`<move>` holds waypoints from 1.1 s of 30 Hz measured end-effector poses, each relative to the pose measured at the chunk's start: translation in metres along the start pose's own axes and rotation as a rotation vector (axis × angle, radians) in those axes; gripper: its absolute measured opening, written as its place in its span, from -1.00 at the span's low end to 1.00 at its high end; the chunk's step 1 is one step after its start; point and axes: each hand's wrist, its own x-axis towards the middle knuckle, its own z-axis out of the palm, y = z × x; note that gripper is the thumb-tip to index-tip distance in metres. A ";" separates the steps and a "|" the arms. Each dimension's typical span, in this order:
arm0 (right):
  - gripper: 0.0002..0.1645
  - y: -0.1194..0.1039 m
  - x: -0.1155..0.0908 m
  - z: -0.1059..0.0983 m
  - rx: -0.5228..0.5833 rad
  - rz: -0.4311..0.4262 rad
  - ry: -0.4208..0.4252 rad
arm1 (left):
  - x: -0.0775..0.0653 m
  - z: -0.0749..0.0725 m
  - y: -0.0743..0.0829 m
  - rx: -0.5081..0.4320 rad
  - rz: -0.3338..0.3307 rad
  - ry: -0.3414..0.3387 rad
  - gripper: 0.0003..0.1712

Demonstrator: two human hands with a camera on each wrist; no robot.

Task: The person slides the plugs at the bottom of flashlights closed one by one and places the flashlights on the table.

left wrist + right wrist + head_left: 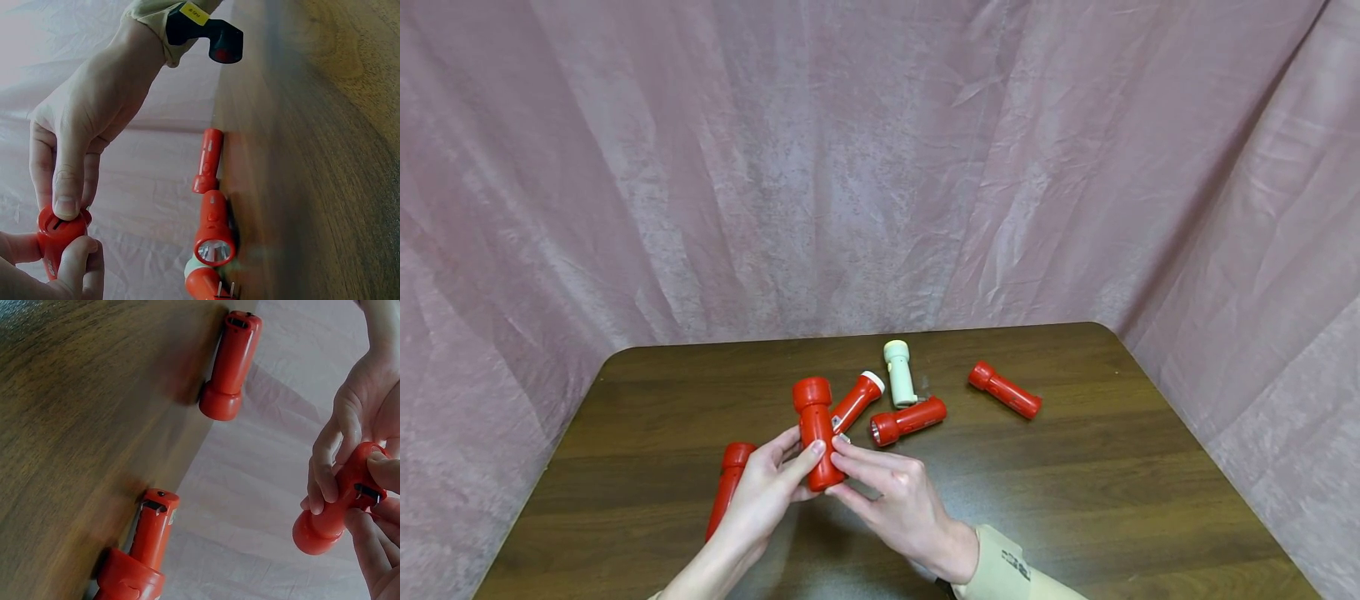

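Note:
A red flashlight [818, 437] is held above the table, its wide head pointing up and away. My left hand [767, 479] grips the body, with the thumb across its side. At the tail end, my right hand [898, 496] pinches with thumb and fingers. In the right wrist view, the held flashlight [340, 500] shows a dark slot with plug prongs near its tail, between the right hand's [375, 550] fingertips. From the left wrist view, the right thumb presses at the slot on the flashlight [59, 234].
On the wooden table [1075, 500] lie a red flashlight [727, 483] by my left forearm, a white-rimmed red flashlight [857, 400], a pale green flashlight [898, 375], a red flashlight [910, 421] touching or near it, and another red flashlight [1003, 390] at right. A pink curtain [880, 167] hangs behind.

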 end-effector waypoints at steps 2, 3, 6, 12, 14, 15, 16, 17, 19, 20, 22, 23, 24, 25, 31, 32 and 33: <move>-0.43 0.000 0.000 0.000 0.001 -0.002 0.004 | 0.000 0.000 -0.001 0.002 0.006 0.001 -0.38; -0.43 0.000 0.000 0.000 0.000 -0.003 0.005 | 0.001 0.000 -0.001 0.004 0.008 0.000 -0.37; -0.44 0.000 0.000 0.000 0.001 -0.004 0.006 | 0.001 0.000 -0.001 0.005 0.010 0.000 -0.37; -0.44 -0.001 0.001 0.000 0.000 0.001 0.002 | 0.001 -0.001 -0.001 0.008 0.011 -0.003 -0.37; -0.44 -0.001 0.001 0.000 -0.001 0.004 0.002 | 0.002 -0.001 -0.002 0.011 0.014 -0.004 -0.35; -0.44 -0.001 0.001 0.000 -0.002 0.005 0.002 | 0.002 -0.001 -0.002 0.012 0.012 -0.003 -0.35; -0.44 -0.002 0.001 0.000 -0.002 0.006 0.003 | 0.002 -0.001 -0.002 0.012 0.011 -0.003 -0.35; -0.45 -0.002 0.001 0.000 -0.003 0.008 0.004 | 0.002 -0.001 -0.002 0.012 0.009 -0.003 -0.35; -0.45 -0.003 0.001 0.001 -0.003 0.012 0.006 | 0.002 -0.001 -0.002 0.010 0.007 -0.002 -0.35; -0.45 -0.003 0.001 0.001 -0.004 0.013 0.008 | 0.002 -0.001 -0.002 0.010 0.005 -0.001 -0.36; -0.45 -0.003 0.001 0.002 -0.006 0.014 0.012 | 0.002 -0.001 -0.002 0.009 0.005 -0.001 -0.36; -0.45 -0.003 0.000 0.002 -0.008 0.016 0.013 | 0.002 -0.001 -0.002 0.009 0.006 -0.001 -0.36; -0.45 -0.003 0.000 0.002 -0.009 0.017 0.014 | 0.002 0.000 -0.002 0.011 0.006 0.000 -0.36; -0.45 -0.003 0.000 0.002 -0.011 0.017 0.015 | 0.002 0.000 -0.002 0.010 0.008 0.000 -0.36; -0.45 -0.004 0.000 0.003 -0.013 0.021 0.021 | 0.000 0.000 -0.002 0.003 0.012 0.001 -0.38; -0.45 -0.004 0.000 0.003 -0.012 0.022 0.022 | 0.000 0.000 -0.002 0.002 0.011 0.002 -0.38; -0.45 -0.004 0.000 0.003 -0.011 0.023 0.023 | 0.000 0.000 -0.001 0.000 0.009 0.002 -0.39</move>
